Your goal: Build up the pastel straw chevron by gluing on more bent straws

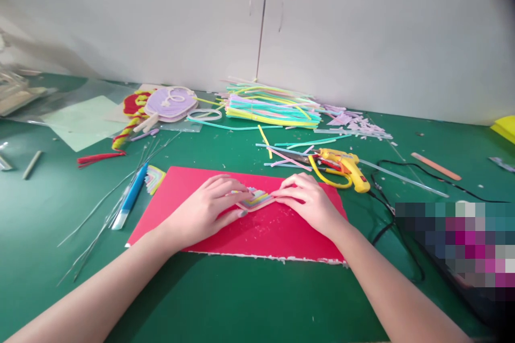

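On a red board (225,236) lies a small piece of pastel pipe-cleaner strips (257,201), laid side by side in a V pattern. My left hand (211,204) covers its left part, with the fingers on top and the thumb at the near edge. At the piece's right corner, my right hand (308,201) pinches with thumb and fingertips together. Both hands hold the piece against the board, and my left fingers hide some of it. A similar striped piece (154,178) sits by the board's far left corner.
A yellow glue gun (346,166) with a black cord lies right of scissors with yellow handles (330,176). Behind is a pile of pipe cleaners (273,107). A blue pen-like tool (134,193) and thin wires (90,244) lie left. A blurred-out block covers the right.
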`<state>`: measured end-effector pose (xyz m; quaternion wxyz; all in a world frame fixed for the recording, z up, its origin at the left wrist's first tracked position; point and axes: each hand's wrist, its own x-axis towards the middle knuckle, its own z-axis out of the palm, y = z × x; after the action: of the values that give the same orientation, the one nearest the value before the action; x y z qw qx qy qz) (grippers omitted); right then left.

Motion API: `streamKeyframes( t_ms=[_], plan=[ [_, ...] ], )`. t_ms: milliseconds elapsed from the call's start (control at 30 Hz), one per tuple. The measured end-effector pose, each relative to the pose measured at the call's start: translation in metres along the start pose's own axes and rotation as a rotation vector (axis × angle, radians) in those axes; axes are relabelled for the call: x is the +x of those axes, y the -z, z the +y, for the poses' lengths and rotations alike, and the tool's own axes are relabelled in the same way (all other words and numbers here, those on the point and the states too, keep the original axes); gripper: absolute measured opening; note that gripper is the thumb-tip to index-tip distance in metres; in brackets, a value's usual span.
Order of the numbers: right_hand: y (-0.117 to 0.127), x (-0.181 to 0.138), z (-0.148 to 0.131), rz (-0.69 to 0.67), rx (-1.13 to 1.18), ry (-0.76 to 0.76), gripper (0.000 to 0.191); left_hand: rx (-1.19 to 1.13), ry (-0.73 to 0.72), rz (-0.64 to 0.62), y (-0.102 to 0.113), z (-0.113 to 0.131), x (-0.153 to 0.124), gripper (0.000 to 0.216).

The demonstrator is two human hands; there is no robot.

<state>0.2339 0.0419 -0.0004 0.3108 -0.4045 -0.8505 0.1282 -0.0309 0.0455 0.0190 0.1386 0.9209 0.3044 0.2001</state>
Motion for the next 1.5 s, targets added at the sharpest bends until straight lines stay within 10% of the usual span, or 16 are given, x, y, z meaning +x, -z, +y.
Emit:
streamKeyframes(
  t_ms=[1500],
  plan=[
    [0.000,0.001,0.004,0.061,0.085,-0.166,0.013,0.053,-0.050,-0.121,-0.013,0.008,0.005,0.038]
  ],
)
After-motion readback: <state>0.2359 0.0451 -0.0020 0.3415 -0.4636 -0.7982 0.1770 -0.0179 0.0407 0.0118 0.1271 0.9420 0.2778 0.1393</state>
